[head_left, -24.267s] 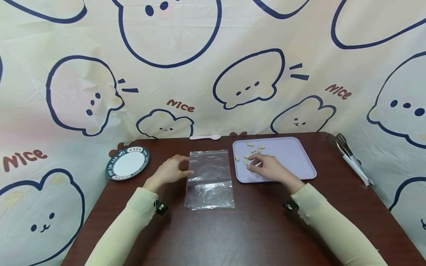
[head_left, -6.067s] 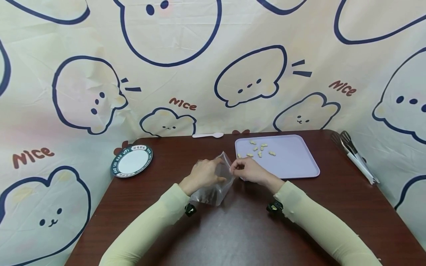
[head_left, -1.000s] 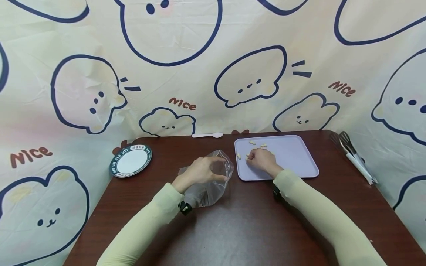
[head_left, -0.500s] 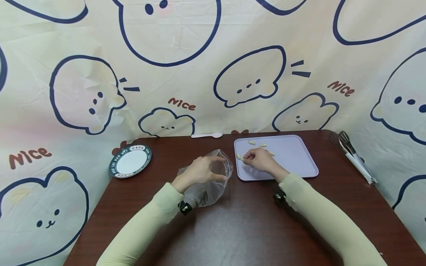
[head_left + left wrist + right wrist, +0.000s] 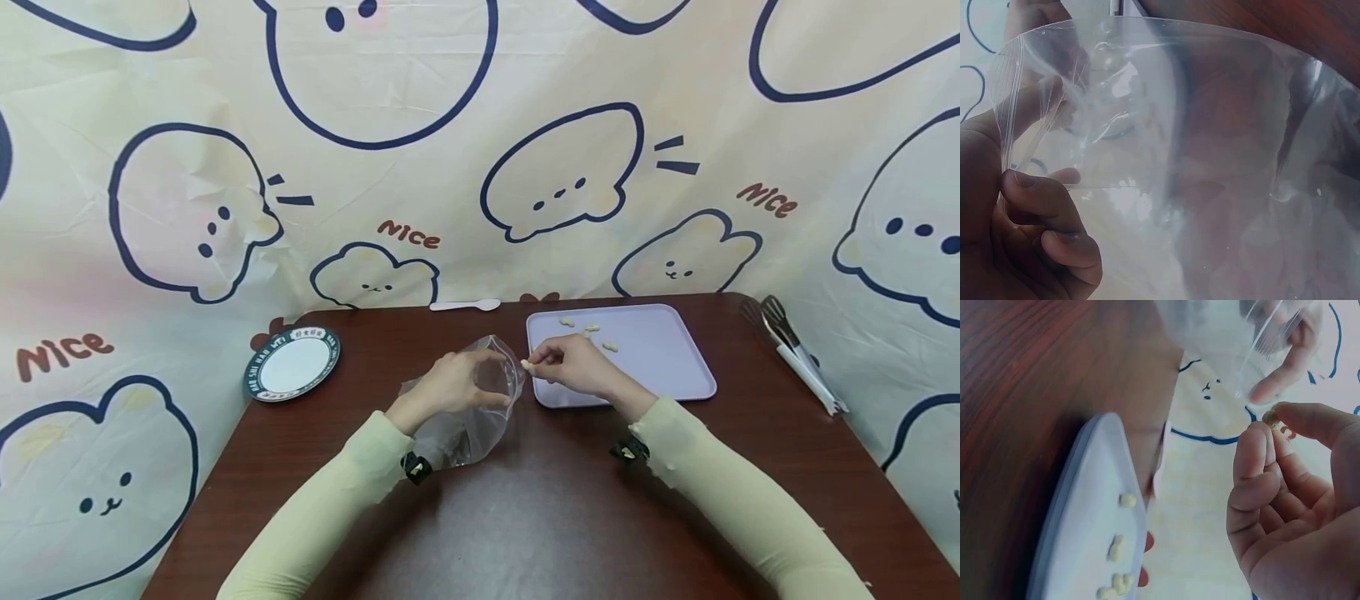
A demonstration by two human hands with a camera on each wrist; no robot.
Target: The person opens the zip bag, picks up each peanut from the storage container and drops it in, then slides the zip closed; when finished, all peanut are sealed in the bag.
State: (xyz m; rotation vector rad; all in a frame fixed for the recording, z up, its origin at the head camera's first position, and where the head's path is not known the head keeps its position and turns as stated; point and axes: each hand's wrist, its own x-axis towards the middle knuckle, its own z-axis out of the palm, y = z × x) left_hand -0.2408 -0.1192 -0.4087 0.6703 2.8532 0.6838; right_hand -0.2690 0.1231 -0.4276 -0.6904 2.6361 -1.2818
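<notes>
Dark wood table (image 5: 517, 521), cartoon-print backdrop (image 5: 420, 192). Left hand (image 5: 450, 386): gripping clear bag (image 5: 472, 433), thumb and forefinger parted at its mouth. Right hand (image 5: 581, 367): pinching one peanut (image 5: 525, 364), just carried off tray (image 5: 671, 358), now beside bag; this transfer apparently nearly through. Other peanuts (image 5: 610, 347): on tray, beyond right hand.

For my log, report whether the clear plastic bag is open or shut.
Open: the left hand holds the bag with its rim spread.
</notes>
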